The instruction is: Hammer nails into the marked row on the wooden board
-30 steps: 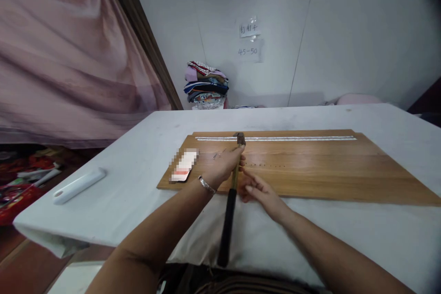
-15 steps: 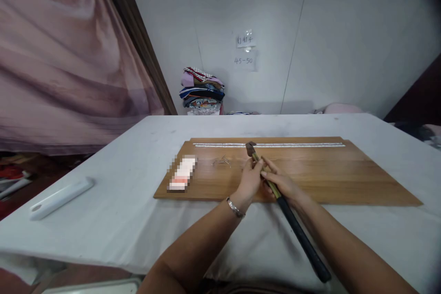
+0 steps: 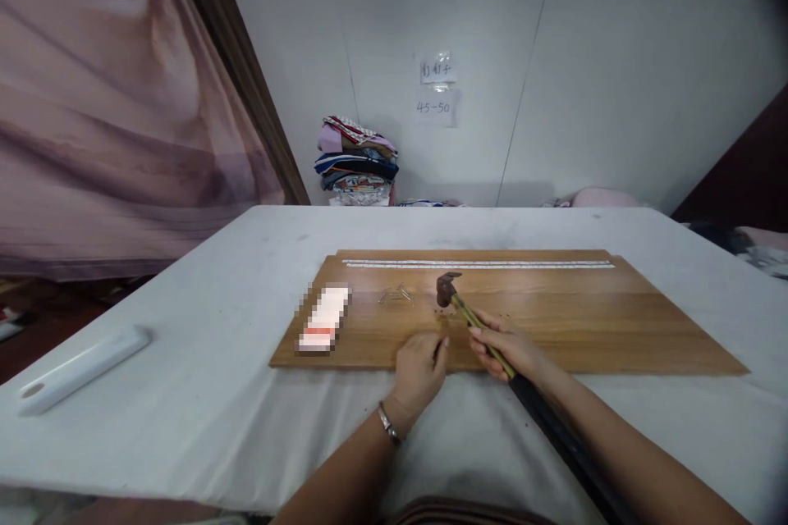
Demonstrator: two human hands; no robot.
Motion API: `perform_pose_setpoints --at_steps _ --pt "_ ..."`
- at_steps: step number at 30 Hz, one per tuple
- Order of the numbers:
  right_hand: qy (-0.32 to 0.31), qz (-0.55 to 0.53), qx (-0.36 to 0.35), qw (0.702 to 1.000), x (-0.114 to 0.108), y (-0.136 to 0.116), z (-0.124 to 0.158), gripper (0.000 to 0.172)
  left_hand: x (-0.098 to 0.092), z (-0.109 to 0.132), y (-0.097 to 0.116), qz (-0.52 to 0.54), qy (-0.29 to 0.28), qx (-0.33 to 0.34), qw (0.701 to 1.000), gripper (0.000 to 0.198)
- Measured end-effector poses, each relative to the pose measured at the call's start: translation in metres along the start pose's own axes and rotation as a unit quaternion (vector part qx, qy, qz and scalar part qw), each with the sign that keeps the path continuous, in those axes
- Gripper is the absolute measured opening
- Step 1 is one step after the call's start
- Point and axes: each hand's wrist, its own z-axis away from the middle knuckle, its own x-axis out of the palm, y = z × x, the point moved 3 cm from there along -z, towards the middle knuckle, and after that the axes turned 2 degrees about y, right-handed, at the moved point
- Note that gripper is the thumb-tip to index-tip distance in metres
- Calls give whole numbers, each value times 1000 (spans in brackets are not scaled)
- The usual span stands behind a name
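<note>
On the wooden board (image 3: 554,328), hammer (image 3: 447,289) in right hand (image 3: 501,344), left hand (image 3: 419,365) beside.

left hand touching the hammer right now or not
Apart. The head view shows bare wooden board between the left hand and the hammer, which only the right hand grips by its handle.

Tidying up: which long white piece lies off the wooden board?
The thick white bar at far left, on the tablecloth; the thin white strip lies along the board's far edge.
</note>
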Motion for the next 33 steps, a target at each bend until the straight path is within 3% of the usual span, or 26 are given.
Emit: perform_pose_setpoints --at_steps 3,8,22,28,33 --pt "2 -5 2 1000 5 5 -4 69 -9 -8 -11 -65 14 2 998 24" --pt "5 3 7 1000 9 9 -8 69 -6 -11 -16 -117 5 20 993 22" --pt "36 37 3 999 19 2 -6 65 -1 -12 -21 -77 19 20 997 14" --pt "50 44 31 997 19 13 -11 68 0 -12 -23 -69 25 31 997 14" --pt "43 36 14 998 19 13 -11 57 1 -11 -24 -74 31 38 996 15"
